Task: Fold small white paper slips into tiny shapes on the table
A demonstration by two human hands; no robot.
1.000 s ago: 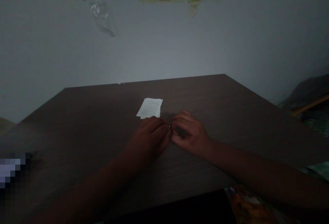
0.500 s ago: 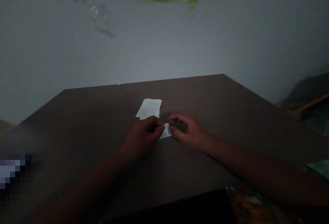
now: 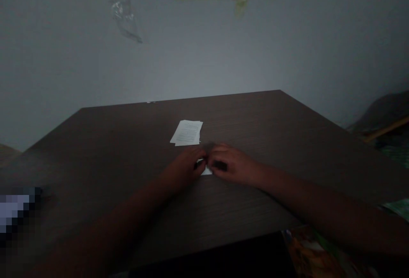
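Note:
A small piece of white paper (image 3: 206, 171) lies on the brown table between my hands, mostly covered by fingers. My left hand (image 3: 184, 167) grips its left side with thumb and fingers bent together. From the right, my right hand (image 3: 234, 165) closes on the same paper, thumb and fingertips meeting near the left hand's fingertips. Just beyond the hands rests a stack of white printed sheets (image 3: 188, 132), slightly fanned; its print is too small to read.
The wood-grained table (image 3: 128, 141) stands against a grey wall (image 3: 207, 56) with tape stuck on it. A blurred-out object (image 3: 14, 210) is at the left edge. Colourful printed material (image 3: 315, 250) lies at the lower right, beside a dark area at the table's front.
My right hand has moved left and closed its thumb and fingers on the paper. The hands now cover more of it. The stack of sheets stays put.

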